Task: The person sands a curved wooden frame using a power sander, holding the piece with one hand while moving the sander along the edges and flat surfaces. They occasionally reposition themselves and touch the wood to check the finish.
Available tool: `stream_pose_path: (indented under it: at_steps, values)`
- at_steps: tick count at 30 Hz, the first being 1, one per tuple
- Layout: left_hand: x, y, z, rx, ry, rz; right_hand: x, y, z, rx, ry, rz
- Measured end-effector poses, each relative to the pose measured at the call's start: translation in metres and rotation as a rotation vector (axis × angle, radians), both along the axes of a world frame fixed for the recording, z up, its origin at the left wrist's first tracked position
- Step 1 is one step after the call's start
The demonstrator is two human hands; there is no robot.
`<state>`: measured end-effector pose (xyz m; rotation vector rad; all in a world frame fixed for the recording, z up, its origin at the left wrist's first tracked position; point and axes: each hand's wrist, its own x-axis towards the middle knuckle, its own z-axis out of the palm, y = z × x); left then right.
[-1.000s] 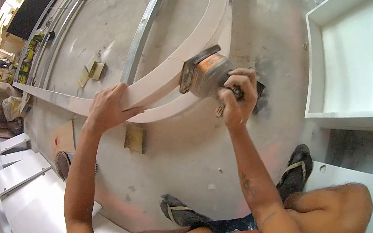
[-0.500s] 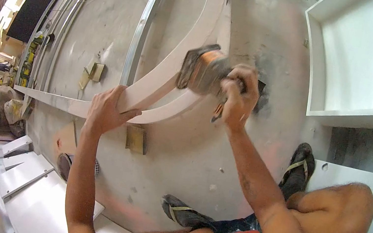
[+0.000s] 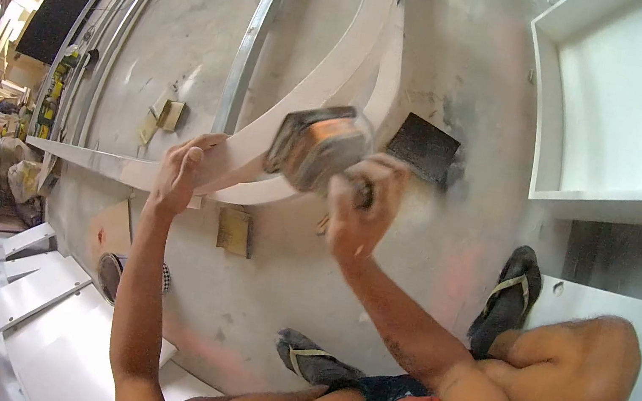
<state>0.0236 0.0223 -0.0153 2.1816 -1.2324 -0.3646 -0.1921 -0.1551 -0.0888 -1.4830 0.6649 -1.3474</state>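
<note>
From my seat, the right hand [image 3: 367, 209] is closed around the rear handle of a power tool [image 3: 317, 148] with an orange band; motion blur hides the exact placing of its fingers. The tool's broad head is over the curved white piece [image 3: 358, 61], ahead and to the left of that hand. I cannot tell whether its underside fully touches.

The left hand [image 3: 177, 179] lies against the curved piece where the curve runs out into a narrow length, thumb raised, to the left of the tool. I cannot tell how tightly its fingers close on the edge.

To run this well, I judge that the head should sit flat on the face and follow the bend, with the wrist turning as the curve turns. A tilt could dig one edge in, and a pause in one spot could leave a hollow. Light, even pressure seems better than a hard push. I would have the left hand steady the piece with its fingers well outside the tool's path, since the two are fairly near each other.

A dark flat plate [image 3: 423, 147] lies on the floor [image 3: 323, 287] beyond the right hand, and a small block [image 3: 234, 233] lies between the hands, nearer the body; I want the tool clear of both.
</note>
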Motion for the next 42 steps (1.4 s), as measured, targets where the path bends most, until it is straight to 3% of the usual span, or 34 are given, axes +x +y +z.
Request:
stream_pose_path:
  at_steps: [2,9,19,21,24,32,37,39,40,42]
  values:
    - [0.006,0.005,-0.012,-0.114,0.124,0.061,-0.003,0.03,-0.004,0.014,0.001,0.014]
    - [0.001,0.004,-0.001,-0.084,0.112,0.112,-0.005,0.067,-0.008,-0.014,0.086,0.092]
    - [-0.006,-0.002,0.0,-0.033,-0.073,0.085,0.005,-0.025,-0.011,0.045,0.046,-0.063]
    - [-0.008,-0.002,-0.002,-0.035,-0.137,0.079,0.006,-0.034,-0.013,0.213,-0.004,-0.053]
    - [-0.007,-0.004,-0.001,-0.019,-0.106,0.109,0.006,-0.016,-0.026,0.043,0.059,-0.094]
    - [-0.009,-0.002,0.001,-0.068,-0.077,0.12,0.005,0.072,-0.017,-0.017,0.049,-0.091]
    - [-0.007,-0.002,-0.001,-0.099,-0.098,0.093,0.004,0.056,-0.032,-0.038,0.074,-0.059]
    - [-0.008,-0.002,-0.004,-0.112,-0.117,0.09,0.005,0.041,-0.036,0.214,-0.038,0.0]
    - [-0.008,-0.002,-0.005,-0.094,-0.132,0.102,0.006,0.029,-0.036,0.218,-0.035,-0.001]
    - [-0.009,-0.001,-0.006,-0.073,-0.144,0.115,0.008,-0.001,-0.036,-0.117,0.032,-0.158]
